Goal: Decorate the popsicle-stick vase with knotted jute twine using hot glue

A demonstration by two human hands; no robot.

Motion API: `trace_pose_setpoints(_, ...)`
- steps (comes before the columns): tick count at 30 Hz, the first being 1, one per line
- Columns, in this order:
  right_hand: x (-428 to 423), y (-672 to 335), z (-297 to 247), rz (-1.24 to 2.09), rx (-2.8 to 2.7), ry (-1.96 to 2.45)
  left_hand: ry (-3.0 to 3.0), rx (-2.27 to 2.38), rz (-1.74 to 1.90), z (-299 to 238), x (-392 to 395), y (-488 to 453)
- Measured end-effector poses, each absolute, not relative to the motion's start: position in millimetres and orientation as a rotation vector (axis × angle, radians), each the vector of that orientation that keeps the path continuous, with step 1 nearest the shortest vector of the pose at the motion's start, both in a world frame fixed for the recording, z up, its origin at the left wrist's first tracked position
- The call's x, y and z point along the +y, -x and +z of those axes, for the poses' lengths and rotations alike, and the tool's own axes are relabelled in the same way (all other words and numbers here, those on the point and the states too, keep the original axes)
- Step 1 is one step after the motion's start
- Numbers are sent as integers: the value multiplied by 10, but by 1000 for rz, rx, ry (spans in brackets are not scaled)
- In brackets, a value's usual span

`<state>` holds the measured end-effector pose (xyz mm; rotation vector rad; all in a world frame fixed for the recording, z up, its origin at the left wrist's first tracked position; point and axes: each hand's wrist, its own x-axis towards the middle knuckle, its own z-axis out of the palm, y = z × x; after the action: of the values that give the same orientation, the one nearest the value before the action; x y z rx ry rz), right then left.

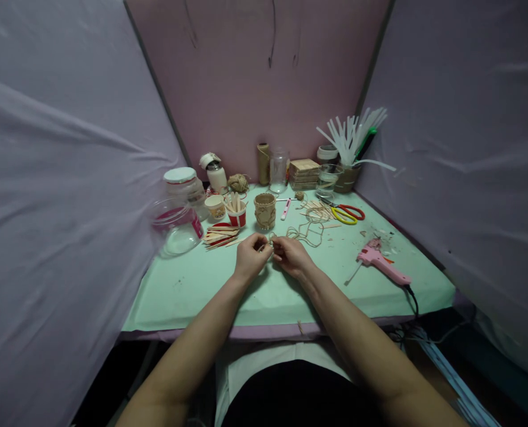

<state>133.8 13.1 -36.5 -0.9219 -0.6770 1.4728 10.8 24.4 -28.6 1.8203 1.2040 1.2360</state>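
My left hand [251, 256] and my right hand [292, 255] meet over the middle of the green table top [193, 290]. Both are closed in a pinch on a strand of jute twine [270, 242] between them. The twine runs on to a loose tangle [311, 228] lying just behind my right hand. A small cup wrapped in twine [264, 210] stands upright right behind my hands.
Flat wooden sticks [222, 235] lie left of the hands beside a red cup of sticks [236, 212] and clear jars [177, 228]. Scissors [346, 212] and a pink glue gun [379, 260] lie to the right. Cloth walls close in on three sides.
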Motion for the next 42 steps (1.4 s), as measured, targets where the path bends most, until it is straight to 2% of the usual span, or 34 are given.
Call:
trace_pose_setpoints(3,124,-1373,-349,1393,-796,995,-1508,1075,1155,-307,303,-90)
trace_pose_setpoints(7,111,-1404,-337,1050,-1028,1151,-1205,963,1080,-269,329,-95)
trace_pose_setpoints(15,93,-1454,-352,444,-1367,1167,-1172,950,1038,-254,314,-79)
trace_pose_setpoints(25,148,-1534,-408,315,-1648,1179,-1288,931,1126,-347,342,-74)
trace_pose_setpoints(35,146,-1530,-416,238,-1679,1191,-1354,990,1143,-319,335,-72)
trace_pose_setpoints(42,115,-1500,-422,146,-1671,1235,-1326,853,1080,-288,310,-108)
